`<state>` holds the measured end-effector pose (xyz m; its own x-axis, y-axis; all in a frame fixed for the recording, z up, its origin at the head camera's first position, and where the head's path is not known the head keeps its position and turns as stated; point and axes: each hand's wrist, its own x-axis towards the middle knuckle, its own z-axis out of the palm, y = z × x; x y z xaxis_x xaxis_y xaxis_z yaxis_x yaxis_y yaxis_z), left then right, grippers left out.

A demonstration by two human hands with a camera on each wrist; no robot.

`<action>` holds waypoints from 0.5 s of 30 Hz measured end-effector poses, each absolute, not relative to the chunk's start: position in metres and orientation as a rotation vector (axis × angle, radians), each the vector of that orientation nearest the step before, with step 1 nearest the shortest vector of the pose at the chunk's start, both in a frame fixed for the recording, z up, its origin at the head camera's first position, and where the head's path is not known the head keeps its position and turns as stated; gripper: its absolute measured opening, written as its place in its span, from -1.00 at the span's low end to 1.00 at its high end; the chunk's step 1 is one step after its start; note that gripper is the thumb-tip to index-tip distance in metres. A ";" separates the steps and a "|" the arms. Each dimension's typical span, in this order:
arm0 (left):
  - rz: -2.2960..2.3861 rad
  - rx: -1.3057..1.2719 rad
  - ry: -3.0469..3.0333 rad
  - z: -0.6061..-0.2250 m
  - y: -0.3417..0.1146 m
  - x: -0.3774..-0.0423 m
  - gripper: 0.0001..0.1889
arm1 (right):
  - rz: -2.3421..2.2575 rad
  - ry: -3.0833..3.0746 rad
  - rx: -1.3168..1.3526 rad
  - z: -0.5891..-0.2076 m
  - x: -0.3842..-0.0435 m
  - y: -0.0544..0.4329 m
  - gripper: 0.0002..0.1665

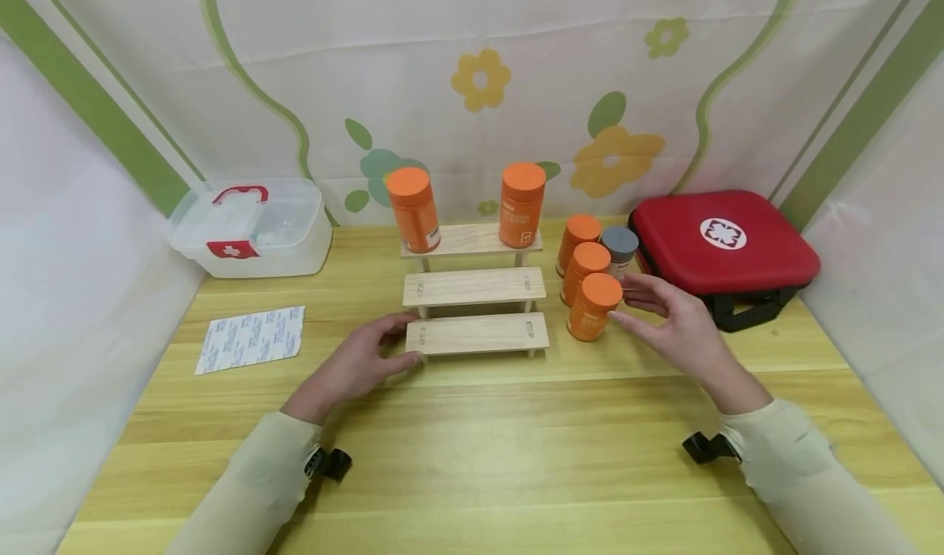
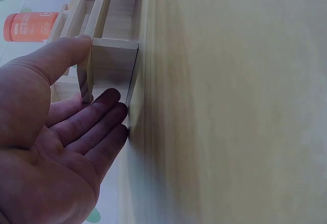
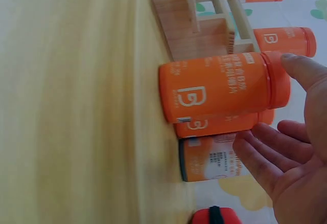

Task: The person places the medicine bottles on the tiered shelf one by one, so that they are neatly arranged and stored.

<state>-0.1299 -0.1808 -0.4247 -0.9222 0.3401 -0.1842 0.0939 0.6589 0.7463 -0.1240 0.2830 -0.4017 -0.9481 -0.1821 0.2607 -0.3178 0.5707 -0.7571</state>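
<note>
A three-tier wooden rack (image 1: 475, 334) stands on the table, with an orange bottle (image 1: 415, 211) and another orange bottle (image 1: 522, 206) on its top tier. My left hand (image 1: 361, 357) holds the left end of the lowest tier, thumb at the front corner and index finger at the back one; its other fingers (image 2: 102, 132) stretch out below. To the right of the rack stand several more bottles. My right hand (image 1: 682, 325) is beside the nearest orange bottle (image 1: 592, 313); in the right wrist view its thumb (image 3: 304, 69) is at the lid and the fingers are loosely extended.
Behind the nearest bottle are two more orange bottles (image 1: 586, 268) and a grey-lidded bottle (image 1: 619, 247). A red first-aid case (image 1: 719, 247) lies at the right. On the left are a clear-lidded white box (image 1: 273, 252) and a blister pack (image 1: 252, 340). A patterned curtain (image 1: 413, 30) hangs behind.
</note>
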 end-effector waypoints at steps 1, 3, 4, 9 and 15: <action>1.131 0.345 2.569 -0.425 -0.181 -0.130 -0.25 | 1.329 -2.666 0.409 -0.403 -0.124 0.282 -0.21; 1.139 0.342 2.567 -0.425 -0.181 -0.130 -0.25 | 1.338 -2.705 0.376 -0.405 -0.124 0.279 -0.20; 1.142 0.341 2.565 -0.425 -0.181 -0.130 -0.25 | 1.343 -2.718 0.367 -0.406 -0.125 0.278 -0.19; 1.152 0.333 2.561 -0.425 -0.181 -0.130 -0.26 | 1.334 -2.731 0.361 -0.414 -0.129 0.271 -0.22; 1.152 0.340 2.560 -0.424 -0.180 -0.130 -0.24 | 1.291 -2.701 0.334 -0.418 -0.130 0.266 -0.28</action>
